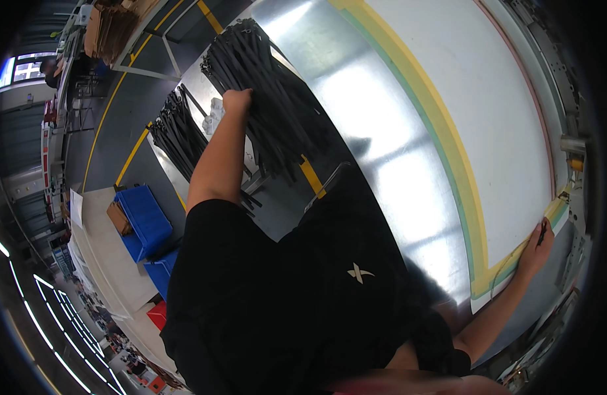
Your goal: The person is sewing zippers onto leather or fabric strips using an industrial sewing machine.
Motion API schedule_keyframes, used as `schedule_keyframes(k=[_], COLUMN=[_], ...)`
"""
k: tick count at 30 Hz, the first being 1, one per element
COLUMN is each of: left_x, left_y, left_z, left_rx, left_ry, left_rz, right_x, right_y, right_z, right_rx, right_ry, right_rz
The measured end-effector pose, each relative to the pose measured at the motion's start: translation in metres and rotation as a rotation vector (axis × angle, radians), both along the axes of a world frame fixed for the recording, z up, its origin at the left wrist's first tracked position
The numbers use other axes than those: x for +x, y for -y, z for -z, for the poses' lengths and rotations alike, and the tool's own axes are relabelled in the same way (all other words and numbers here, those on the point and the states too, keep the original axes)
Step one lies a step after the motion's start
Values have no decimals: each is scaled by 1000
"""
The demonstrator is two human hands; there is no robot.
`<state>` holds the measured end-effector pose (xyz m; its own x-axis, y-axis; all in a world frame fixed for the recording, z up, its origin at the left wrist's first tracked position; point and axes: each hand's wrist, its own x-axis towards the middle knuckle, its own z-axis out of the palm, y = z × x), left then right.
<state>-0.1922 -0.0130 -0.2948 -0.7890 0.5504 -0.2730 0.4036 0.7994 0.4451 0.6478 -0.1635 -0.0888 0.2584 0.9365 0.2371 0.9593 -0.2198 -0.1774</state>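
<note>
On the left, my left hand (237, 100) reaches out to a thick pile of long black straps (264, 85) with small metal parts at their far ends. Its fingers curl in at the near side of the pile, and the straps partly hide them. Far to the right, my right hand (539, 245) is closed around a small black piece (542, 232) whose kind I cannot make out. That hand rests at the yellow and green taped border (507, 263) of a white board (475, 118). A thin dark line runs along the border near that hand.
A second bundle of black straps (178, 131) lies to the left, with a crumpled clear bag (213, 115) between the piles. Shiny sheet metal (382, 131) covers the worktop before me. Blue bins (145, 217) stand at lower left; machine parts (573, 145) line the far right.
</note>
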Motion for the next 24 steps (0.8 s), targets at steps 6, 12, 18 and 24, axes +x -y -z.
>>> schedule_keyframes(k=[6,12,18,24], left_x=[3,31,39,33], left_y=[29,71,82,80], left_z=[-17,-33,-33,-34], left_rx=[412,421,340,260], left_ry=[755,962,981,818], left_rz=[-53,-119,-106,-57], right_x=[-1,6,6,6], right_y=[0,0,0,0], right_z=[0,4,1,0], right_rx=[-14,-1,-21,-32], right_ry=[4,19,39,58], right_rz=[23,-3,-3,9])
